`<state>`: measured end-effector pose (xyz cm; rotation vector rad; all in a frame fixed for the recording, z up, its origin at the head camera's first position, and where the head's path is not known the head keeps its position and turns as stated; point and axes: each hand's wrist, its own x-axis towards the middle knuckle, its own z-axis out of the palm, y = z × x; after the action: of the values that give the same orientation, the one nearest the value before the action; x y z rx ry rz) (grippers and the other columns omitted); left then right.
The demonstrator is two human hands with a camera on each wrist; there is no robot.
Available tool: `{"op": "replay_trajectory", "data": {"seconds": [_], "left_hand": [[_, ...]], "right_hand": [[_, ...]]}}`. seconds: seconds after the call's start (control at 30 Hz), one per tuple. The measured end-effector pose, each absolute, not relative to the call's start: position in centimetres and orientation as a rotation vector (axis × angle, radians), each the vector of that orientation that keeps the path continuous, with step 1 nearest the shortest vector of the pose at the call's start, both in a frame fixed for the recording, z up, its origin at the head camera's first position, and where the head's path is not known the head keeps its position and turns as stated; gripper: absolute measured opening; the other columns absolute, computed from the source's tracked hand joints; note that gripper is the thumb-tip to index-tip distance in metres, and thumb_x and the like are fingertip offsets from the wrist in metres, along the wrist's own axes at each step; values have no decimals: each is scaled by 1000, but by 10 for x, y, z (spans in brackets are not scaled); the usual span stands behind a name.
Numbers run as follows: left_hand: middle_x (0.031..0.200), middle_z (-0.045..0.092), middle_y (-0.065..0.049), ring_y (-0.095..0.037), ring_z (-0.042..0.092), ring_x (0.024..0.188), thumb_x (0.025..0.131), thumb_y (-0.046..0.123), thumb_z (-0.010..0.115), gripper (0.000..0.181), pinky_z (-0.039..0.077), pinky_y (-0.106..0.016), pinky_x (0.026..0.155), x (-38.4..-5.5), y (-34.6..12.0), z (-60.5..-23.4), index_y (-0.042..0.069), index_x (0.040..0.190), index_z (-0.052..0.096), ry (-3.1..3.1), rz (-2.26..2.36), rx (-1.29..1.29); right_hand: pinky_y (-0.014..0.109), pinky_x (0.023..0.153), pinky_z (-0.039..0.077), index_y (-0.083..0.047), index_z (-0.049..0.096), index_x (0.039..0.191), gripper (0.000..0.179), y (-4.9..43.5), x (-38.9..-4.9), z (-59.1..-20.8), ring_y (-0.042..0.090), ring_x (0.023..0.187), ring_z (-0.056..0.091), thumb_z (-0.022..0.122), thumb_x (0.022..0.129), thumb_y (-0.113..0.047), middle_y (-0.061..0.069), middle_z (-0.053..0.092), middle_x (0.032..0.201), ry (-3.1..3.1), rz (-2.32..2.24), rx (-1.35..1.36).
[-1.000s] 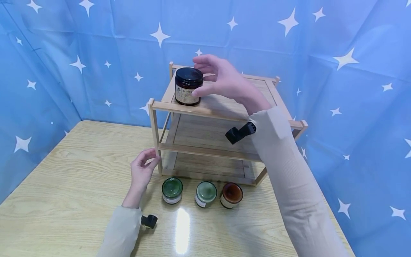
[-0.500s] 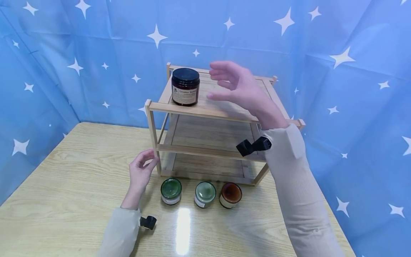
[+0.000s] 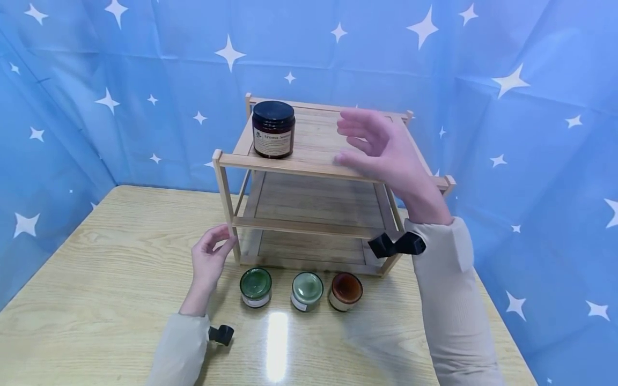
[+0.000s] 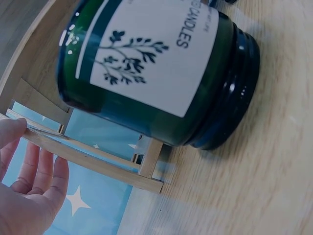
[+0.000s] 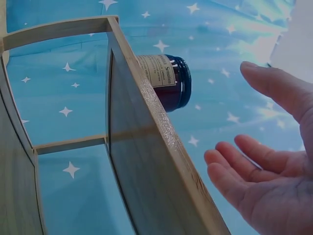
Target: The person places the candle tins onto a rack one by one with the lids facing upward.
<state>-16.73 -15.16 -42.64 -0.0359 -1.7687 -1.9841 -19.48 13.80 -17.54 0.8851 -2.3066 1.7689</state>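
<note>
A dark amber candle jar (image 3: 273, 131) with a black lid and a cream label stands upright on the left of the top tier of a wooden shelf rack (image 3: 299, 228). My right hand (image 3: 379, 142) hovers over that tier, to the right of the jar and apart from it, fingers spread and holding nothing. In the right wrist view the right hand (image 5: 274, 181) has a wide space between thumb and fingers. My left hand (image 3: 211, 254) pinches the rack's front left post between thumb and fingers; in the left wrist view the left hand (image 4: 34, 181) sits around the post (image 4: 88, 156).
In front of the rack on the wooden table (image 3: 120, 279) stand a green candle jar (image 3: 256, 288), a pale green jar (image 3: 307, 291) and a brown jar (image 3: 345, 291), glass bottoms up. A blue star-patterned curtain (image 3: 159, 69) hangs behind and at the sides.
My right hand has let go of the amber candle jar, moving right and toward me away from it. The jar stays on the top tier. The left hand keeps its hold on the post.
</note>
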Motion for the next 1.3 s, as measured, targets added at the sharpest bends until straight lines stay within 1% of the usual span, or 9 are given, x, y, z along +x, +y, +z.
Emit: {"op": "replay_trajectory", "data": {"seconds": [0.37, 0.5, 0.63, 0.77, 0.87, 0.93, 1.07, 1.17, 1.3], "left_hand": [[87, 64, 10, -6, 60, 84, 81, -17, 61, 25, 54, -17, 75, -168, -151, -426, -16, 105, 56, -1764, -1981, -45], [87, 64, 10, -6, 60, 84, 80, -16, 62, 23, 54, -17, 75, -169, -152, -426, -13, 103, 59, -1755, -1988, -44], [87, 64, 9, -6, 60, 83, 80, -17, 62, 23, 54, -17, 75, -170, -152, -427, -9, 101, 61, -1745, -1989, -45], [86, 64, 8, -6, 60, 83, 79, -17, 62, 23, 54, -16, 75, -170, -152, -428, -10, 101, 61, -1740, -1985, -60], [87, 64, 8, -6, 60, 83, 80, -16, 61, 23, 54, -17, 75, -170, -152, -430, -6, 101, 63, -1722, -1988, -94], [89, 64, 8, -5, 60, 84, 80, -13, 62, 25, 54, -17, 75, -170, -152, -430, 3, 98, 66, -1703, -1993, -129], [90, 64, 6, -5, 60, 84, 80, -9, 65, 25, 53, -15, 75, -171, -153, -431, 9, 97, 69, -1647, -2012, -199], [89, 64, 6, -6, 60, 84, 80, -12, 65, 22, 53, -15, 74, -171, -153, -431, -1, 99, 66, -1658, -2008, -174], [89, 63, 8, -6, 59, 85, 79, -18, 61, 24, 54, -17, 76, -170, -152, -430, -5, 100, 63, -1733, -1989, -77]], "right_hand": [[30, 106, 37, 2, 50, 128, 58, 155, -178, -199, 24, 119, 48, 68, 75, 15, 21, 51, 125, -2201, 1867, 959], [31, 105, 38, 9, 45, 129, 61, 161, -169, -206, 26, 119, 48, 64, 73, 22, 25, 49, 126, -2186, 1841, 1005], [33, 104, 40, 11, 44, 129, 63, 166, -159, -214, 28, 118, 49, 61, 70, 28, 27, 49, 125, -2128, 1836, 1072], [31, 103, 40, 13, 44, 128, 66, 174, -150, -223, 27, 120, 49, 59, 67, 31, 24, 51, 126, -2075, 1821, 1156], [30, 103, 40, 14, 44, 128, 65, 180, -143, -231, 25, 121, 49, 60, 67, 31, 19, 52, 127, -2073, 1812, 1192], [29, 102, 41, 14, 44, 127, 64, 184, -139, -238, 24, 120, 50, 60, 68, 30, 19, 53, 127, -2077, 1811, 1198], [28, 101, 42, 15, 44, 125, 61, 190, -135, -252, 23, 119, 51, 62, 68, 29, 18, 54, 125, -2091, 1817, 1192], [26, 100, 43, 16, 44, 124, 59, 194, -134, -263, 21, 117, 53, 63, 69, 27, 14, 56, 124, -2124, 1803, 1170], [25, 99, 44, 15, 45, 124, 57, 199, -131, -277, 20, 116, 54, 64, 71, 23, 9, 57, 124, -2186, 1799, 1124]]}}
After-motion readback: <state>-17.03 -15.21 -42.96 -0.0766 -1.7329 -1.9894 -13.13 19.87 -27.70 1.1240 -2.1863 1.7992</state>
